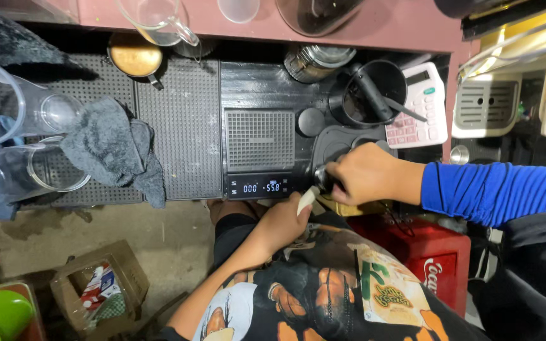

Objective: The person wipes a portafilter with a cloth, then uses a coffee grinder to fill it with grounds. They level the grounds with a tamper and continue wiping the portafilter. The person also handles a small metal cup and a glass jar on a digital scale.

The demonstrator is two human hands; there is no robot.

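Observation:
My left hand point(284, 221) reaches up from the lower left and is closed around a white handle point(307, 199) at the front edge of the black counter. My right hand point(361, 173), in a blue sleeve, comes in from the right. It grips a small round dark metal piece point(321, 179) at the far end of that handle, on a black mat point(336, 140). Its fingers hide most of the piece. A black digital scale point(259, 151) with a lit display sits just left of both hands.
A grey cloth point(115, 151) lies on the ribbed drip mat point(181, 113), with two clear glasses point(55, 113) to its left. Behind are a metal pitcher of brown liquid point(135, 57), a black tool cup point(374, 91) and a calculator point(415, 107). A red crate point(431, 252) and a cardboard box point(96, 287) stand below.

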